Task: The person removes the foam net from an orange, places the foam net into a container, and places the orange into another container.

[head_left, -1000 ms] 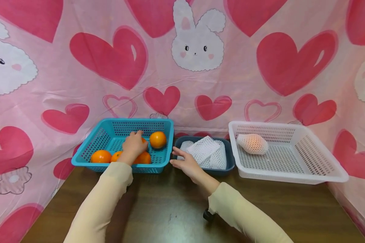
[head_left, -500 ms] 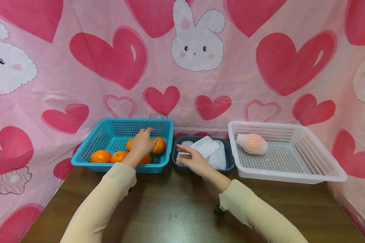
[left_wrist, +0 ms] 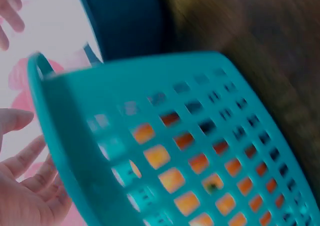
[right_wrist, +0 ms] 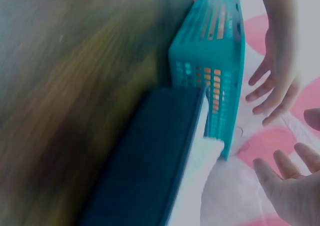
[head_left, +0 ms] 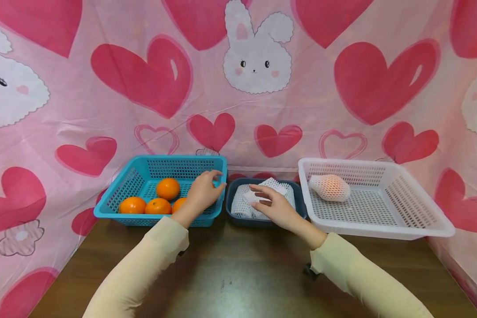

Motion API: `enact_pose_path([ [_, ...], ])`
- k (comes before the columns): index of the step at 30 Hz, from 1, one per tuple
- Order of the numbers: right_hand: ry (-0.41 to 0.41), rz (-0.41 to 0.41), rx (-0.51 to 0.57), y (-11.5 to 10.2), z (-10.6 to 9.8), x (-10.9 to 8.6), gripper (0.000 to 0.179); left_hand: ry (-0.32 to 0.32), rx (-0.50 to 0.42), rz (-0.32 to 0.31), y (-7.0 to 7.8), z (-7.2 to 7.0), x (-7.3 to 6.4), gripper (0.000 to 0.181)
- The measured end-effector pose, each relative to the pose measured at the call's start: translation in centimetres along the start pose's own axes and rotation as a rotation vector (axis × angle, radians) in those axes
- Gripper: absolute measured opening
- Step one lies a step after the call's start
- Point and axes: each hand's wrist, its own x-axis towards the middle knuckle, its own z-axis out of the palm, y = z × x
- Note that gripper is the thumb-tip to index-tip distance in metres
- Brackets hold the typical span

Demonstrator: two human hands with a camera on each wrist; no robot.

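My left hand (head_left: 205,192) is over the right side of a blue perforated basket (head_left: 143,216), fingers loosely bent and nothing in them. Its spread fingers (left_wrist: 31,158) also show beyond the basket's rim in the left wrist view. Inside lie several oranges (head_left: 168,189), partly covered by this hand. My right hand (head_left: 276,206) hovers over a small dark-blue tray (head_left: 229,194) of white foam net sleeves (head_left: 241,204). Its fingers (right_wrist: 267,173) are parted, with no object between them.
To the right stands a white perforated basket (head_left: 417,201), with one orange in a foam net (head_left: 331,188) at its left side. All three containers sit on a dark wooden table (head_left: 222,274). A pink heart-patterned cloth (head_left: 238,115) hangs close behind them.
My left hand has moved right across the blue basket, uncovering an orange and now covering the one at the right. My right hand has shifted from the dark tray's left edge to above the nets.
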Motion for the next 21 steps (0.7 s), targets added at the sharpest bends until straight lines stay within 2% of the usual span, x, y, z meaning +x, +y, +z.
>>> enact_pose_path([
  [9, 0.064, -0.024, -0.11, 0.9, -2.3, -1.2, 0.051, -0.025, -0.093, 0.046, 1.8, 1.0, -0.6, 0.035],
  [17, 0.134, -0.038, -0.153, 1.3, -4.7, -2.1, 0.048, -0.059, -0.186, 0.083, 3.2, 2.1, -0.9, 0.032],
  [21, 0.162, 0.004, -0.185, 1.7, -6.3, -2.6, 0.048, -0.078, -0.224, 0.096, 3.9, 2.9, -1.0, 0.03],
])
